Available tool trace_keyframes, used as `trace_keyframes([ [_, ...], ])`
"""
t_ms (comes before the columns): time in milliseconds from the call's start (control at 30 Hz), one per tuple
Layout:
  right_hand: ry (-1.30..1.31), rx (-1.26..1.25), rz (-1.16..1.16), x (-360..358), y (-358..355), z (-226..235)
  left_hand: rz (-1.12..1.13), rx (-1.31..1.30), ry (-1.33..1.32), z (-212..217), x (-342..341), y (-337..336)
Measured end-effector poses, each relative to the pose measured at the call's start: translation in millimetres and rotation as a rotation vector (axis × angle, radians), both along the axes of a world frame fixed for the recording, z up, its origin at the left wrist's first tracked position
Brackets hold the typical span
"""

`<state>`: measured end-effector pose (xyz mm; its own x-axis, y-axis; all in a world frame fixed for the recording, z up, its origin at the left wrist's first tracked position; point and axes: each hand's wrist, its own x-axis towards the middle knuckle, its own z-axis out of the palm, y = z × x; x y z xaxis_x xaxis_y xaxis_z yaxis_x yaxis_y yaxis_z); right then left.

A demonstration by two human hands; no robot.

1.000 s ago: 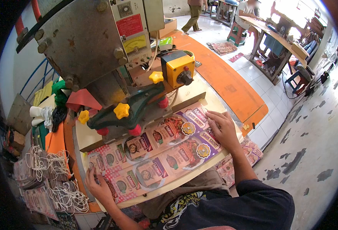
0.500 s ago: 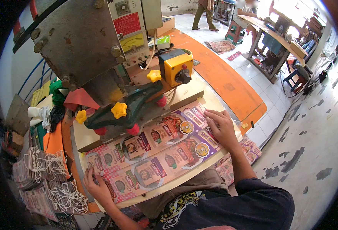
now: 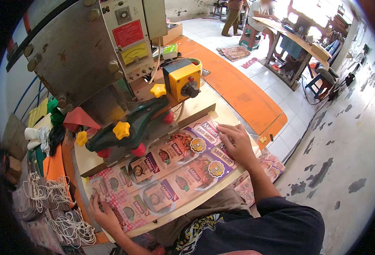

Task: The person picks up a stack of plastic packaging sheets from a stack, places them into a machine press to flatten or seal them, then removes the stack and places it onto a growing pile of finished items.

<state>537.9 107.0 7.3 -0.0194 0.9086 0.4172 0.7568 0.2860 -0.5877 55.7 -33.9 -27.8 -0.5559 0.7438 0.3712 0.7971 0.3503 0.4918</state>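
Note:
Two long printed plastic strips with food-package pictures lie side by side under the machine's front edge, the far strip (image 3: pixel 153 163) partly beneath a metal bar (image 3: pixel 196 115) and the near strip (image 3: pixel 170 193) closer to my body. At their right end my right hand (image 3: pixel 237 144) has its fingers bent together on the far strip's purple end. My left hand (image 3: pixel 105 214) grips the left end, thumb and fingers at the red-checked edge. The strips lie nearly flat on a cream board (image 3: pixel 187 208). Over them stands a press head with a dark green bracket (image 3: pixel 128 123).
A yellow control box (image 3: pixel 181 80) and yellow star knobs (image 3: pixel 121 130) sit on the machine. At left are bundles with white cords (image 3: pixel 53 187). More printed pieces (image 3: pixel 266 170) lie beyond my right forearm. An orange table (image 3: pixel 238 93) extends behind; people are near a far workbench (image 3: pixel 289 32).
The whole view has shifted, so the machine and strips appear slightly further left. Both hands keep their places on the strips. A person in the background has stepped right, toward the stool.

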Motion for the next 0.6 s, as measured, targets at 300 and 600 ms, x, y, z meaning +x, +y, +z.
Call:
trace_keyframes([
  [300, 0.000, 0.018, 0.000, 1.6, 0.3, -2.5, -0.012, -0.041, 0.061, 3.4, -0.8, -1.0],
  [600, -0.022, 0.036, 0.005, 3.7, 2.1, -6.2, 0.015, 0.014, 0.068, 5.1, 7.2, 2.2],
])
